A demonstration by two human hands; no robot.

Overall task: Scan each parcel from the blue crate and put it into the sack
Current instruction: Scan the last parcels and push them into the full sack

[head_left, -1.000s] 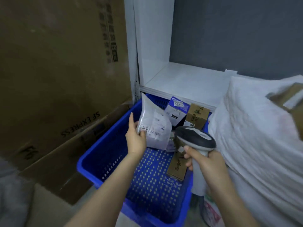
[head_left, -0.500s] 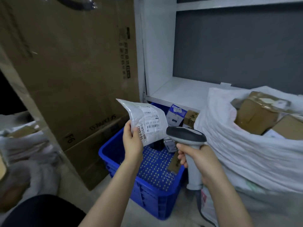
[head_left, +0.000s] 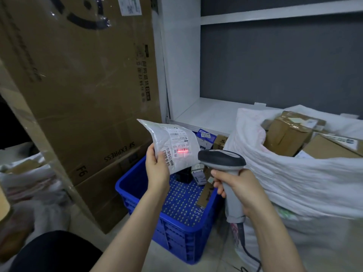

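Sack (head_left: 284,183) partly beyond right edge.

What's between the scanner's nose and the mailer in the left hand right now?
Nothing solid, in the head view: open air separates the scanner from the mailer, whose label carries the red scan line.
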